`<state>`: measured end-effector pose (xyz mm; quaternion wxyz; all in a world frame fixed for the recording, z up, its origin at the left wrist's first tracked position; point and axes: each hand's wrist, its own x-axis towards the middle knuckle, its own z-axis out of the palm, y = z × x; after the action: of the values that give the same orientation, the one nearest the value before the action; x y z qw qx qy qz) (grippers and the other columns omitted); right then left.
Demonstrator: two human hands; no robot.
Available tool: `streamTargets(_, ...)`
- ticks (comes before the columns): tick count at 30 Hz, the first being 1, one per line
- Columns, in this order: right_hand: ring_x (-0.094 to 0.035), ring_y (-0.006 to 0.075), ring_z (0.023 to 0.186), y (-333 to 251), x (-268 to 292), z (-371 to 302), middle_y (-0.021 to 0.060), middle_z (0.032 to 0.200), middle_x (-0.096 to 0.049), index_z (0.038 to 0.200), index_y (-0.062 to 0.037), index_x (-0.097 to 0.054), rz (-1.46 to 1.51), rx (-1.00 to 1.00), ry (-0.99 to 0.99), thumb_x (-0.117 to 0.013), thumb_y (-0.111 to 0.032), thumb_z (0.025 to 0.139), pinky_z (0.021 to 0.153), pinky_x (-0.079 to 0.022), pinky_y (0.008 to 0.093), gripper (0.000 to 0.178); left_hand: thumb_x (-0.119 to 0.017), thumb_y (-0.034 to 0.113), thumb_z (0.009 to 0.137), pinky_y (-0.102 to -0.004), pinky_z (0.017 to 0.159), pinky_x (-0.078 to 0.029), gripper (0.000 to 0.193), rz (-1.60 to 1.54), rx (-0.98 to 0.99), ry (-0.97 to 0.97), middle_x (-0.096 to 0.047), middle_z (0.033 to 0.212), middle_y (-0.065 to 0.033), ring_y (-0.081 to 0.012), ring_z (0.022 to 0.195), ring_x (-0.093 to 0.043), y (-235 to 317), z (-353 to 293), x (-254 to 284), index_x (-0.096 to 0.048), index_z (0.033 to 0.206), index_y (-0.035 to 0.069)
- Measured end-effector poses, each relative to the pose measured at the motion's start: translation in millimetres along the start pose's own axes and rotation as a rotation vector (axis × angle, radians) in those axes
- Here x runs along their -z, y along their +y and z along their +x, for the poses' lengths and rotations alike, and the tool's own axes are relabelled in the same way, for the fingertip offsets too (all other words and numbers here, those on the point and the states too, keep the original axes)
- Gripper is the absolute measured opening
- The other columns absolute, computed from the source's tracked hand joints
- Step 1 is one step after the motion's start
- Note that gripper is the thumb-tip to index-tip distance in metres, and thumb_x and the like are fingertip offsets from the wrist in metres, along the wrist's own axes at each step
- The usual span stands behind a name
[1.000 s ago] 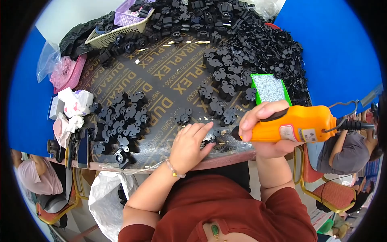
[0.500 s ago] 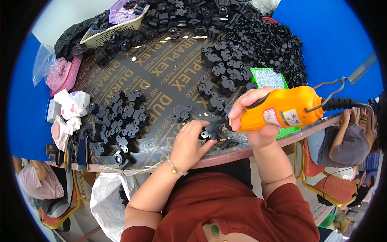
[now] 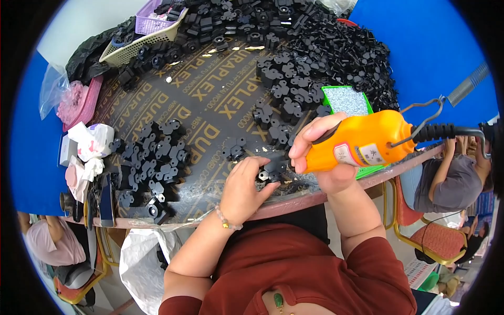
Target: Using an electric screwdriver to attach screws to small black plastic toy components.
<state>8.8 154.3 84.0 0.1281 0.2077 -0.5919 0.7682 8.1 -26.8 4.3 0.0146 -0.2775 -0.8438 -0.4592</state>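
My right hand (image 3: 333, 176) is wrapped round an orange electric screwdriver (image 3: 370, 140), which hangs by a wire hook and has a black cord. Its tip points left, toward a small black plastic part (image 3: 274, 168) at the near table edge. My left hand (image 3: 241, 185) steadies that part between thumb and fingers. A pale hexagonal spot shows on the part's near side. The screwdriver's bit is hidden, so I cannot tell whether it touches the part. Just beyond my left fingers lies another black part (image 3: 234, 148).
A green tray (image 3: 368, 105) of small silvery pieces stands beyond my right hand. Black parts (image 3: 294, 86) are heaped at the far right, with another group (image 3: 155, 152) at left. Baskets (image 3: 142, 46) stand at the far left. Seated people (image 3: 457, 176) are on both sides.
The whole view has shifted slightly left. The screwdriver and my right hand have moved a little left, closer to the part. My left hand keeps its hold.
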Motion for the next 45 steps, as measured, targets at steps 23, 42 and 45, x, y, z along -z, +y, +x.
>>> streamTargets(23, -0.060, 0.0169, 0.055, 5, 0, -7, 0.0174, 0.080, -0.065, 0.101, 0.0004, -0.055, 0.079, -0.087, 0.051, -0.069, -0.045, 0.086, 0.050, -0.051, 0.0263, 0.050, -0.081, 0.016, 0.070, -0.0415, 0.087, -0.048, 0.047, 0.050, -0.066, -0.028, -0.064, 0.102, -0.0152, -0.0356, 0.097, -0.060, 0, -3, -1, -0.061, 0.110, 0.000)
streamTargets(42, -0.059, 0.0167, 0.055, -26, 134, -62, 0.0157, 0.078, -0.063, 0.108, 0.0006, -0.051, -0.395, 0.218, 0.443, -0.066, -0.061, 0.083, 0.051, -0.048, 0.0260, 0.068, -0.083, 0.012, 0.067, -0.0396, 0.087, -0.047, 0.050, 0.090, -0.096, -0.010, -0.065, 0.106, -0.0145, -0.0336, 0.098, -0.060, 4, 2, -5, -0.062, 0.111, 0.002)
streamTargets(45, -0.059, 0.0168, 0.056, -26, 134, -63, 0.0157, 0.078, -0.063, 0.108, 0.0002, -0.051, -0.396, 0.221, 0.451, -0.066, -0.061, 0.082, 0.051, -0.048, 0.0259, 0.068, -0.084, 0.011, 0.066, -0.0394, 0.087, -0.047, 0.051, 0.092, -0.090, -0.014, -0.065, 0.106, -0.0142, -0.0335, 0.097, -0.060, 3, 2, -4, -0.062, 0.111, 0.002)
